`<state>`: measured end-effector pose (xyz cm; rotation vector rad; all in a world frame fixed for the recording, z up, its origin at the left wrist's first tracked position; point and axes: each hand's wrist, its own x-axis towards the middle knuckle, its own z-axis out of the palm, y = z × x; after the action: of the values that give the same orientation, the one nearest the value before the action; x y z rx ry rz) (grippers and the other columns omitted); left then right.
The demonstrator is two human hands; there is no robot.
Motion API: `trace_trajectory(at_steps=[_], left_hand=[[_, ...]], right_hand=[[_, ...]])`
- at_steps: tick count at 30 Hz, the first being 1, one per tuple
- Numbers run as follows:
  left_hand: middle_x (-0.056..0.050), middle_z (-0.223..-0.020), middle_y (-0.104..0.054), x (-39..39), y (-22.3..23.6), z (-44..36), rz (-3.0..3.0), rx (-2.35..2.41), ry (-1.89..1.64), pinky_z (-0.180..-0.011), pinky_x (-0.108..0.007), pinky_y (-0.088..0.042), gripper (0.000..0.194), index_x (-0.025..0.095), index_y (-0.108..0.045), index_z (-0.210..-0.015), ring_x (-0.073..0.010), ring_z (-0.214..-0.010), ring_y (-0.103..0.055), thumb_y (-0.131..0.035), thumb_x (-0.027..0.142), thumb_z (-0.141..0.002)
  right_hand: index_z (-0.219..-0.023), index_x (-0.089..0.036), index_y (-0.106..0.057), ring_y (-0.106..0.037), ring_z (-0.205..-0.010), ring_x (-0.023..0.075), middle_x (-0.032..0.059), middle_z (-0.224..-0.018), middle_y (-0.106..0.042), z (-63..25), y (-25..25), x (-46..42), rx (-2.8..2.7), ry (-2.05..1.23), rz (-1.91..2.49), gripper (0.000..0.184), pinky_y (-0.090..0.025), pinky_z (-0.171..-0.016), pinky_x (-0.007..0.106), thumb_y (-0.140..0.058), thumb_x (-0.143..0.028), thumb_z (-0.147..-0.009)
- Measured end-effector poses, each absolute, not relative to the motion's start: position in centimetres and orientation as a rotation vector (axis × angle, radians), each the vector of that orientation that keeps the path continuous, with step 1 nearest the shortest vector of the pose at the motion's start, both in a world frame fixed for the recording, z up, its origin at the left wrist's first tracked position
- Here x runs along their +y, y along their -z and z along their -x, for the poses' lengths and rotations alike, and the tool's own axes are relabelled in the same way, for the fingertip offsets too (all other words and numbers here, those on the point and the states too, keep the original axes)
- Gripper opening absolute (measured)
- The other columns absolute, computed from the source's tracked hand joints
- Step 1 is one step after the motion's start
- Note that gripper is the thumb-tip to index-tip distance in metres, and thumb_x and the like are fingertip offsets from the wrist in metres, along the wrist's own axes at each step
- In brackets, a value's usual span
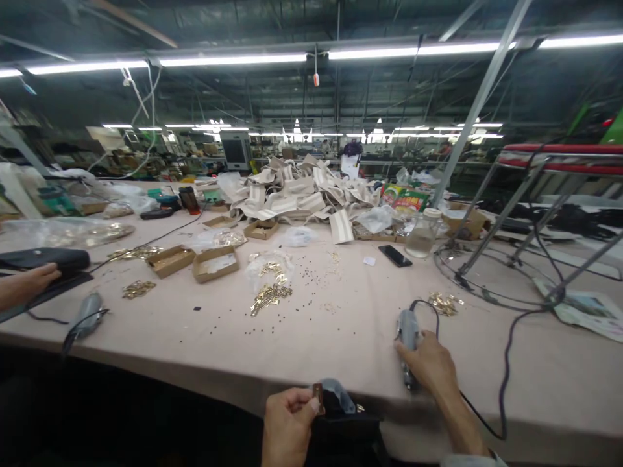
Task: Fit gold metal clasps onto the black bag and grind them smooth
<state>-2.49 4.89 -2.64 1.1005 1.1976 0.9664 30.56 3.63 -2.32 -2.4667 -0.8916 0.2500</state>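
Observation:
My left hand (288,425) is at the table's near edge, fingers pinched on a small brass-coloured metal fitting (318,397) held against a black bag (348,425). My right hand (428,366) is wrapped round a grey corded electric screwdriver (407,334) that lies on the pale table (341,318); its black cord (506,363) loops away to the right. A heap of gold metal fittings (270,295) lies in the middle of the table, with small dark screws scattered about it. A smaller heap of gold fittings (442,303) sits just beyond the screwdriver.
Another person's hand (24,285) rests on a black bag (43,259) at the left, with a second grey screwdriver (87,314) near it. Open cardboard boxes (215,263), a black phone (395,255), a glass jar (421,233), a pile of striped straps (296,188) and a metal-framed stand (511,214) crowd the far side.

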Motion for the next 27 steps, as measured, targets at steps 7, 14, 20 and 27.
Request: trace_trajectory(at_steps=[7, 14, 20, 27], left_hand=[[-0.01, -0.066, -0.076, 5.8, 1.5, 2.8, -1.182, 1.212, -0.898, -0.059, -0.029, -0.048, 0.03, 0.013, -0.082, -0.071, -0.0245, -0.064, -0.068, -0.08, 0.043, -0.069], [-0.011, -0.067, -0.077, 8.1, 3.1, 2.4, -1.23, 1.201, -0.822, -0.062, -0.031, -0.044, 0.025, 0.012, -0.081, -0.07, -0.0247, -0.065, -0.068, -0.075, 0.036, -0.071], [-0.009, -0.058, -0.072, 9.4, 4.7, 2.1, -1.186, 1.199, -0.79, -0.056, -0.03, -0.036, 0.019, 0.011, -0.079, -0.066, -0.021, -0.055, -0.061, -0.075, 0.029, -0.066], [-0.005, -0.055, -0.068, 9.6, 3.3, 2.7, -1.082, 1.154, -0.772, -0.055, -0.029, -0.038, 0.024, 0.014, -0.076, -0.062, -0.0195, -0.054, -0.059, -0.086, 0.035, -0.059]], right_hand=[[-0.088, -0.015, -0.066, -0.063, -0.052, 0.023, 0.0032, -0.06, -0.063, -31.7, 2.1, 4.2, -0.494, -0.837, 1.612, 0.035, -0.056, -0.051, 0.034, -0.08, -0.029, -0.059], [-0.088, -0.02, -0.061, -0.075, -0.094, 0.0253, 0.0096, -0.103, -0.075, -30.3, 0.0, 7.9, -0.33, -1.045, 1.061, 0.032, -0.068, -0.083, 0.039, -0.075, -0.006, -0.063], [-0.098, -0.019, -0.066, -0.074, -0.083, 0.0208, 0.0076, -0.109, -0.076, -28.6, -0.8, 13.8, -0.21, -1.099, 0.852, 0.018, -0.065, -0.066, 0.035, -0.074, -0.015, -0.082], [-0.095, -0.019, -0.064, -0.069, -0.068, 0.0147, 0.0019, -0.093, -0.078, -27.4, -2.4, 21.6, -0.345, -0.909, 0.825, 0.037, -0.063, -0.063, 0.029, -0.094, -0.023, -0.073]])
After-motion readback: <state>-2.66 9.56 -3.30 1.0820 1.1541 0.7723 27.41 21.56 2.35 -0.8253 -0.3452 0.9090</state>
